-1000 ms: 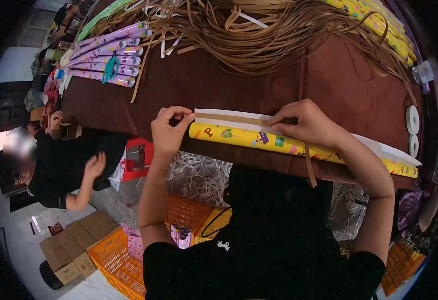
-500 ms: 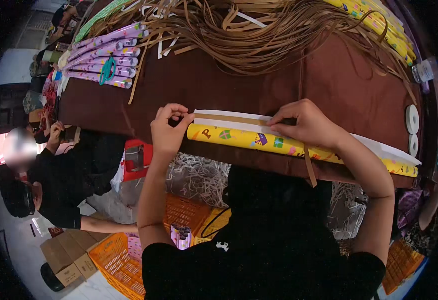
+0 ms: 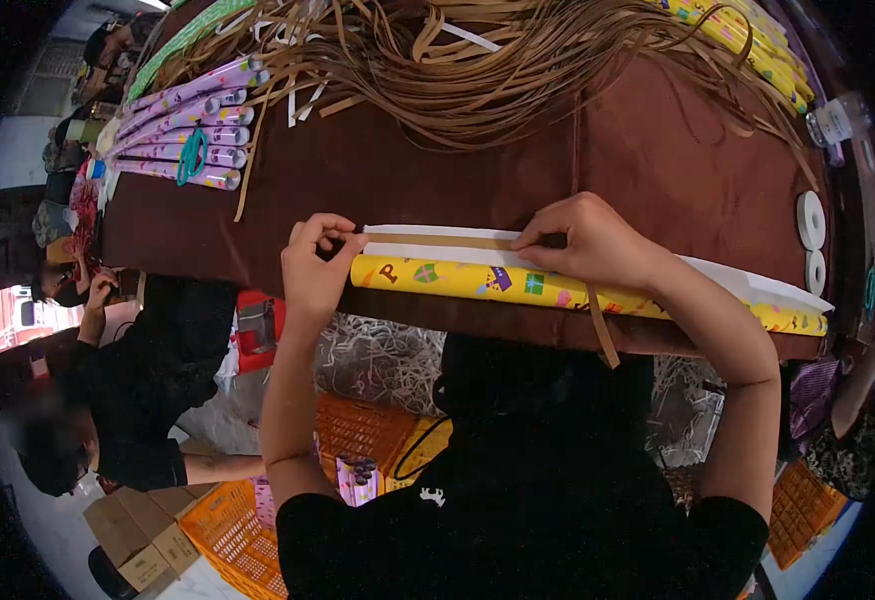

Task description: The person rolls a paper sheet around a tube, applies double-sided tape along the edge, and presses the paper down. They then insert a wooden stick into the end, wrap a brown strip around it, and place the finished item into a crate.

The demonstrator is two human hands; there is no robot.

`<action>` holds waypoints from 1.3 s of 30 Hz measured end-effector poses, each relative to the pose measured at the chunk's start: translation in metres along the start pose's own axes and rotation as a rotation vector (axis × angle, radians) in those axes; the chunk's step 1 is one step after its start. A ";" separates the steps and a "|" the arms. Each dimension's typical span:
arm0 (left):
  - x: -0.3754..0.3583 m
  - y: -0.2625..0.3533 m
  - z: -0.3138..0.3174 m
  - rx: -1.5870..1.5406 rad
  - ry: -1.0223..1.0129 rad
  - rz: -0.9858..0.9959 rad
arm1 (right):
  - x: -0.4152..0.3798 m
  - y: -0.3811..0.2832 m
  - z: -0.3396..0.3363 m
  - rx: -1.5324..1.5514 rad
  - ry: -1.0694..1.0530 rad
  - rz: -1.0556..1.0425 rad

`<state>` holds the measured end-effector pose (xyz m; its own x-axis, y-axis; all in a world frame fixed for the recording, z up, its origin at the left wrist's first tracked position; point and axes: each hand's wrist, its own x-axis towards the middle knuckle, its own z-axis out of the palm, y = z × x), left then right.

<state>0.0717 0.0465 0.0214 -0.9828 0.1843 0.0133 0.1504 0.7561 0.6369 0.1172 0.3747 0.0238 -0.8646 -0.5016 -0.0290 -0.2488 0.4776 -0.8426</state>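
Observation:
A yellow printed roll of wrapping paper (image 3: 458, 278) lies along the table's near edge, its white inner flap (image 3: 758, 285) turned up on the far side. Along that flap runs a narrow brown strip (image 3: 443, 241), seemingly tape. At the roll's left end my left hand (image 3: 316, 268) is closed, thumb and finger pinching the strip's end at the flap corner. Further right, my right hand (image 3: 590, 240) pinches the same strip against the flap. From under the right hand the strip's loose tail hangs over the roll toward me.
Many brown strips (image 3: 478, 110) heap at the table's back. Purple rolls (image 3: 183, 150) with teal scissors (image 3: 192, 156) lie back left, yellow rolls (image 3: 748, 50) back right. White tape rolls (image 3: 811, 222) sit at the right edge. Orange crates (image 3: 233, 530) stand below; a co-worker (image 3: 138, 380) is at left.
The view has shifted a little, so the table's things appear further left. Both hands keep their pinch on the strip. The co-worker's head has lowered.

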 end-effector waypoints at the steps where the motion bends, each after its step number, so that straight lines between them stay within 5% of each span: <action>1: 0.000 0.001 0.000 -0.001 -0.001 0.000 | 0.000 0.000 0.000 -0.008 -0.004 0.009; 16: 0.006 0.000 -0.002 -0.075 -0.055 -0.057 | 0.000 0.002 0.002 -0.025 -0.003 0.041; 22: 0.023 0.008 -0.014 0.038 -0.247 -0.174 | 0.001 0.007 0.002 0.003 -0.007 0.047; 27: -0.007 0.065 0.001 0.359 0.196 0.453 | 0.001 -0.001 -0.002 -0.002 -0.017 0.078; 29: -0.029 0.075 0.026 0.219 0.069 0.652 | 0.001 -0.003 -0.002 -0.012 -0.043 0.107; 39: -0.057 0.103 0.093 0.279 0.146 0.645 | -0.005 -0.005 -0.004 -0.048 -0.002 0.066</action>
<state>0.1531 0.1721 0.0149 -0.6900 0.5777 0.4361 0.7091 0.6604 0.2471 0.1212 0.3773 0.0306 -0.8791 -0.4691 -0.0844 -0.2119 0.5433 -0.8124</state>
